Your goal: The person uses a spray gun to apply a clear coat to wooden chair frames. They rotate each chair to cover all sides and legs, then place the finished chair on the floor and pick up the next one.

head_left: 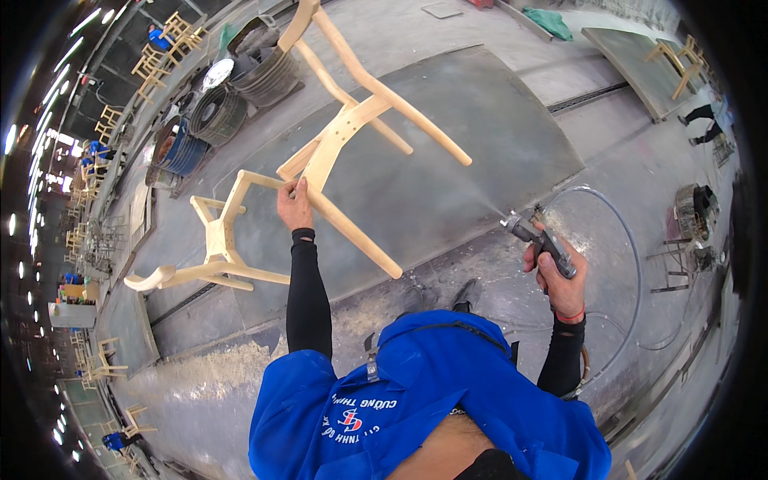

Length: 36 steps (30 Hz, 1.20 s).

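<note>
My left hand [295, 206] is closed around part of a pale wooden chair frame [346, 124], holding it tilted with its legs spread in the air. My right hand [565, 282] grips a dark metal spray gun [524, 227] off to the right, apart from the frame. A fine mist leaves the nozzle toward the upper left. From the gun a grey hose [637, 276] loops out to the right and back down. Left of my left hand is a second pale chair frame [218, 238], lying close to the held one.
A wide grey sheet [496, 120] covers the floor ahead. Metal tubs [218, 116] and a blue drum [182, 152] stand far left. Several more chair frames [104, 364] and people in blue line the left side. At right are a metal stand [672, 266] and another person [716, 118].
</note>
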Tool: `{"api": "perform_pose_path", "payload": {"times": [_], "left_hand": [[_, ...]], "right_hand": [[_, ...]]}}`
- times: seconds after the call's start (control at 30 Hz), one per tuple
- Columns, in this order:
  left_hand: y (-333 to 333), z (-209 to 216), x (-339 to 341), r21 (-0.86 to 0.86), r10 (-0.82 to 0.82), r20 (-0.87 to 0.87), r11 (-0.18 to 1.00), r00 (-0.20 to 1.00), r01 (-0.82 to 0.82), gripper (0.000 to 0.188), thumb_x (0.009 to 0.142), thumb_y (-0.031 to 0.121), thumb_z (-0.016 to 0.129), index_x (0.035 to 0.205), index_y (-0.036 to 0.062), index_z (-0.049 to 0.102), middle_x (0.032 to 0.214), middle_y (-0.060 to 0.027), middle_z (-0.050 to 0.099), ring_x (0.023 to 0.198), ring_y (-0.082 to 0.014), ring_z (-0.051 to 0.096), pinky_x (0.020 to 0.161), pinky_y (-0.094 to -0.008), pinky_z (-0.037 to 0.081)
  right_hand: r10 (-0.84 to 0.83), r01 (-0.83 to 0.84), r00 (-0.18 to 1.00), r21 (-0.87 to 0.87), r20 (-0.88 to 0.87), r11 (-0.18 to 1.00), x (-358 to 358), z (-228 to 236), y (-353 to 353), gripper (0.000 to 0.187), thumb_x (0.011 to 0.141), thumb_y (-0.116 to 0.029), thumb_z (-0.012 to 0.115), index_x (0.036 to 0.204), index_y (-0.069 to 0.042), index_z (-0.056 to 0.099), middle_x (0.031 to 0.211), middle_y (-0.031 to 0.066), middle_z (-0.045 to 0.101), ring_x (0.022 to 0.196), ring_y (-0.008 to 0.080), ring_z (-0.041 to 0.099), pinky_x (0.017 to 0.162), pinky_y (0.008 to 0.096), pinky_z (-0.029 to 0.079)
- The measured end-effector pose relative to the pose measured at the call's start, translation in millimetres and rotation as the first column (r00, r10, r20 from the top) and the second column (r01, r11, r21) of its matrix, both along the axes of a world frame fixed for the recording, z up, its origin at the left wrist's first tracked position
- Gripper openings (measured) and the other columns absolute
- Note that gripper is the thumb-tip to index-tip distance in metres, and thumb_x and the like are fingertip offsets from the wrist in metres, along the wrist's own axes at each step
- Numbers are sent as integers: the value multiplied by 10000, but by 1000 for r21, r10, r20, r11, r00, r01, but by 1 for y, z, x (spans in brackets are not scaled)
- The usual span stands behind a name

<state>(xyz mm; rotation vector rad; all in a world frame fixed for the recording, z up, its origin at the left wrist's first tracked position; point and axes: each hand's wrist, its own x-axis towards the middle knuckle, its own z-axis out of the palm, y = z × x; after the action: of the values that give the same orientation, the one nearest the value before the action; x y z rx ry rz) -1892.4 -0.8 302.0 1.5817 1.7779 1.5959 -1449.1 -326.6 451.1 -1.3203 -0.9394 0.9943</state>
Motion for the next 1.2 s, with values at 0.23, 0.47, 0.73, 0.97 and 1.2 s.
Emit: {"api": "perform_pose_path", "payload": {"times": [0.23,0.47,0.73,0.97,1.2], "left_hand": [[-1,7,-1,-156,-43,-12,987,999,41,514,1057,437,574,1042,-46,748,921,-149,750,882,-205,679,829,-333,511],[2,24,4,-116,-78,-1,990,997,77,844,1087,624,271,1130,-65,757,1138,-283,717,1129,-364,642,1054,-396,418],[17,20,-5,-149,-69,-13,987,998,66,766,1088,580,342,1070,-50,778,1141,-283,712,1137,-371,643,1055,-405,423],[26,18,1,-82,-28,-349,997,937,-1,400,913,361,761,907,-38,758,928,-220,742,888,-339,704,864,-429,522],[4,51,10,-292,-142,-445,956,884,6,376,885,337,788,919,-37,771,942,-240,754,973,-337,714,913,-441,517]], "right_hand": [[162,-159,986,56,-47,986,2,4,-13,707,939,-427,765,1390,85,582,946,126,726,725,134,664,532,217,453],[185,-187,978,-4,-96,982,15,0,-16,731,932,-457,761,1387,87,582,900,131,718,704,137,664,492,213,434],[285,-318,948,-398,-142,860,46,-31,-52,513,990,-345,710,1332,30,642,885,77,719,710,94,662,460,206,407],[250,-251,966,-488,-70,836,66,-124,-40,393,999,-255,691,1300,-3,683,861,26,696,682,82,615,579,253,481],[193,-245,962,-305,-191,920,-1,-205,78,372,983,-251,719,1290,-42,701,822,-25,655,661,70,581,613,258,504]]}}
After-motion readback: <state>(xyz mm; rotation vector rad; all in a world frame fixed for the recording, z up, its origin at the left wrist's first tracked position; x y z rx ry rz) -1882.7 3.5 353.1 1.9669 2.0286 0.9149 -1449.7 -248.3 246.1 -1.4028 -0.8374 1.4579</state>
